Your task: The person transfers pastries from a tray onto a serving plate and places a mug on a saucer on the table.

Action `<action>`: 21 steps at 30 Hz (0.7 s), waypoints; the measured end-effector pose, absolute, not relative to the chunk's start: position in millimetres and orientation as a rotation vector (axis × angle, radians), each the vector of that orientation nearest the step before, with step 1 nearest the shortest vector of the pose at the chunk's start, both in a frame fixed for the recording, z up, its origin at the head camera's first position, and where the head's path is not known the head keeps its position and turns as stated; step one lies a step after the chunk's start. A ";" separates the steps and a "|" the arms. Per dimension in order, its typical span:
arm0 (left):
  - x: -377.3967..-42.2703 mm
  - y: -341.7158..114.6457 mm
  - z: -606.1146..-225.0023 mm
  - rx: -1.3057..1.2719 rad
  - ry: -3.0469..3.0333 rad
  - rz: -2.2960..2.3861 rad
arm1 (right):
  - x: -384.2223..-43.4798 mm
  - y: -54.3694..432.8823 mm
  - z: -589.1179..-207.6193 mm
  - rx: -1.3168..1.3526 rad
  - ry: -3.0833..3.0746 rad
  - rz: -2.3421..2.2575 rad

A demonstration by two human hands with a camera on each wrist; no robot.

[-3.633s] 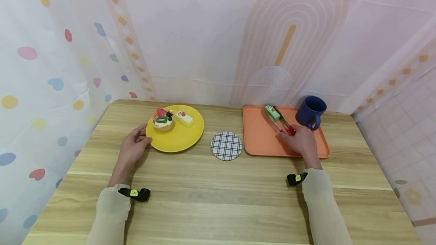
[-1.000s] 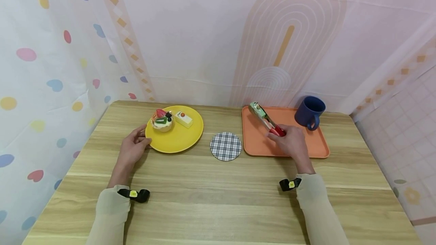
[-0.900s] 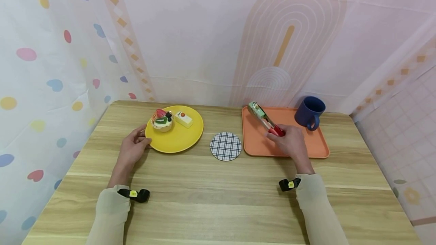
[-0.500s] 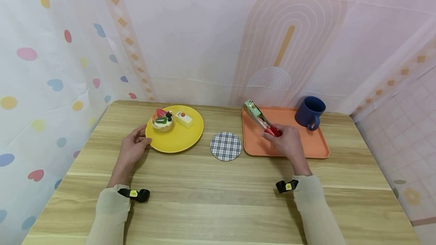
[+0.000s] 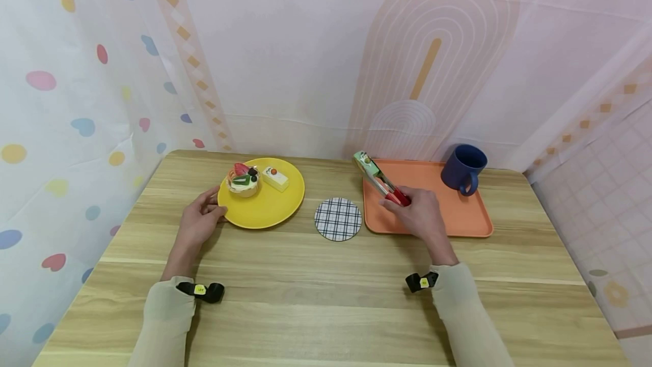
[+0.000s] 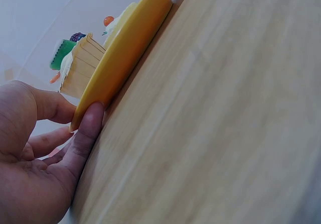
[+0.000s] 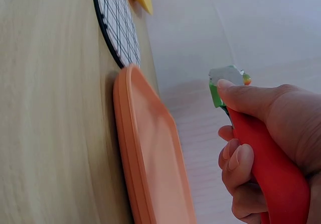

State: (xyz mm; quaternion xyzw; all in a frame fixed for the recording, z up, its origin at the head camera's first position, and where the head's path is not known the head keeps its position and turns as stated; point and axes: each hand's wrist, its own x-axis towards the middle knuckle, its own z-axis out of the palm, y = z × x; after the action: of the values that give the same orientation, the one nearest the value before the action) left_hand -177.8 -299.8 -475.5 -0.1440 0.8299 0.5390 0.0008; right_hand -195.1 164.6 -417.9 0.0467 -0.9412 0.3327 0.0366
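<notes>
At the left, my left hand (image 5: 200,222) pinches the rim of a yellow plate (image 5: 262,208) between thumb and finger, closely seen in the left wrist view. A fruit tart (image 5: 243,182) and a small pale-yellow cake piece (image 5: 276,179) sit on that plate. My right hand (image 5: 421,213) grips a pair of tongs by its red handles (image 7: 271,169). Between the tips of the tongs is a green cake piece (image 5: 368,163) with a small orange ball on top, held up above the far left corner of an orange tray (image 5: 453,217).
A dark blue mug (image 5: 462,169) stands on the tray's far right corner. Between plate and tray lies a round checked coaster (image 5: 338,219). Patterned cloth (image 5: 295,61) hangs behind the wooden table (image 5: 305,299).
My right hand has lifted the green cake piece off the tray with the tongs and carried it leftward to the tray's left edge. My left hand and the plate have stayed put.
</notes>
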 end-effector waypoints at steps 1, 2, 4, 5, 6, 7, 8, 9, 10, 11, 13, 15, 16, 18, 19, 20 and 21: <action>-177.7 -299.7 -475.4 -0.453 2.606 1.693 | -194.8 163.2 -417.8 0.146 -2.892 1.021; -177.7 -299.7 -475.4 -0.454 2.605 1.694 | -194.6 161.8 -417.7 0.147 -2.892 1.026; -177.7 -299.6 -475.4 -0.453 2.602 1.699 | -194.0 158.9 -417.3 0.150 -2.895 1.030; -177.7 -299.6 -475.3 -0.452 2.602 1.701 | -193.8 157.5 -417.2 0.149 -2.897 1.031; -177.7 -299.7 -475.3 -0.450 2.600 1.705 | -193.5 156.1 -417.0 0.145 -2.899 1.034; -177.7 -299.9 -475.4 -0.446 2.599 1.709 | -193.2 154.8 -416.9 0.148 -2.903 1.030; -177.8 -300.0 -475.4 -0.442 2.597 1.714 | -192.8 153.4 -416.7 0.151 -2.903 1.028; -177.8 -300.1 -475.4 -0.439 2.597 1.717 | -192.3 152.0 -416.3 0.157 -2.905 1.024; -177.9 -300.3 -475.5 -0.435 2.596 1.719 | -191.8 150.6 -416.0 0.161 -2.905 1.025; -178.0 -300.4 -475.5 -0.432 2.596 1.720 | -191.4 149.2 -415.6 0.171 -2.904 1.021; -178.0 -300.6 -475.5 -0.431 2.595 1.719 | -190.5 146.5 -414.7 0.192 -2.902 1.016; -178.0 -300.7 -475.6 -0.430 2.594 1.717 | -189.7 143.6 -413.6 0.210 -2.899 1.008; -178.1 -300.7 -475.7 -0.430 2.593 1.717 | -189.4 142.3 -413.3 0.220 -2.895 1.002; -178.1 -300.7 -475.7 -0.432 2.591 1.715 | -188.9 139.6 -413.0 0.238 -2.889 0.990; -178.1 -300.7 -475.7 -0.433 2.590 1.715 | -188.8 138.3 -413.1 0.248 -2.886 0.984; -178.2 -300.7 -475.8 -0.434 2.590 1.715 | -188.4 136.8 -413.0 0.256 -2.883 0.979; -178.2 -300.7 -475.9 -0.436 2.589 1.714 | -188.2 135.4 -413.3 0.262 -2.880 0.977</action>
State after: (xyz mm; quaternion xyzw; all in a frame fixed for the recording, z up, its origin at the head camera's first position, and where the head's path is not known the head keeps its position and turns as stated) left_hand -178.2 -300.7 -475.9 -0.1392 0.8257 0.5467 0.0031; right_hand -188.2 135.4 -413.3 0.0859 -0.9425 0.3198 0.0447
